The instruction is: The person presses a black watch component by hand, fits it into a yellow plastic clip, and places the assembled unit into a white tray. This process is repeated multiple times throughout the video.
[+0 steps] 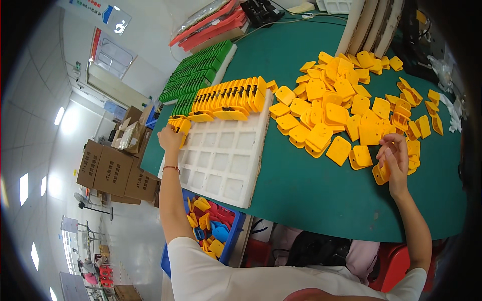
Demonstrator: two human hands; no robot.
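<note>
A: Head view. Where is the left hand?
B: Left hand [170, 138] at the far left corner of the white foam tray [258, 165], fingertips at a yellow clip [181, 126] with a dark part on it. Cannot tell whether they pinch it.
A: Right hand?
B: Right hand [395, 158] at the near right edge of a loose heap of yellow pieces [336, 113], fingers bent and slightly parted, one yellow piece [380, 173] just beside the palm. Grip on it: cannot tell.
A: Around them?
B: Row of yellow clips [236, 95] standing across the tray's far part; near compartments bare. Green clips [196, 72] in rows beyond. Green tabletop [311, 193] underneath. Blue bin [240, 228] below the table edge, holding mixed coloured pieces [220, 232].
</note>
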